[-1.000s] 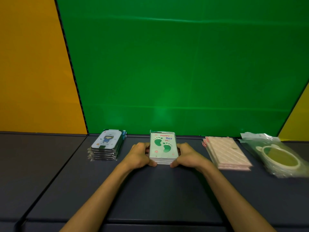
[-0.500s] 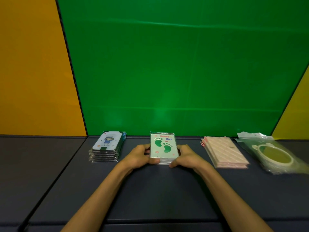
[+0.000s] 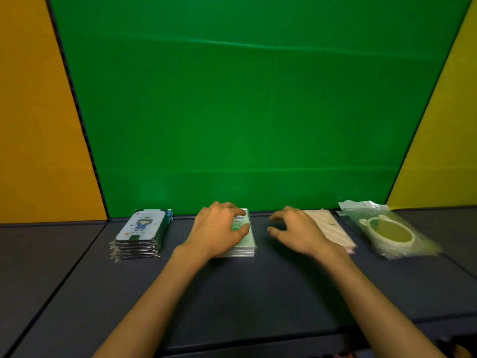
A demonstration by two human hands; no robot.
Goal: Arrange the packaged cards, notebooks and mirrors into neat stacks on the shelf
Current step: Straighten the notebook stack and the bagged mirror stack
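Observation:
A stack of packaged cards with green footprints (image 3: 245, 243) lies in the middle of the dark shelf (image 3: 232, 293), against the green back wall. My left hand (image 3: 219, 228) rests flat on top of that stack, fingers spread over its far edge and thumb lying on the cover. My right hand (image 3: 299, 233) hovers just right of the cards with loosely curled fingers, holding nothing, and hides the near left part of the pink quilted notebooks (image 3: 333, 226). Bagged round mirrors with green faces (image 3: 387, 231) lie further right.
A stack of packaged items with a cartoon figure in blue (image 3: 142, 228) stands left of the cards. Orange wall (image 3: 38, 125) on the left, yellow wall (image 3: 444, 151) on the right. A seam (image 3: 64, 270) runs through the shelf on the left.
Both hands let go of the sides of the footprint card stack. My left hand moved onto its top; my right hand lifted away to the right, toward the pink notebooks.

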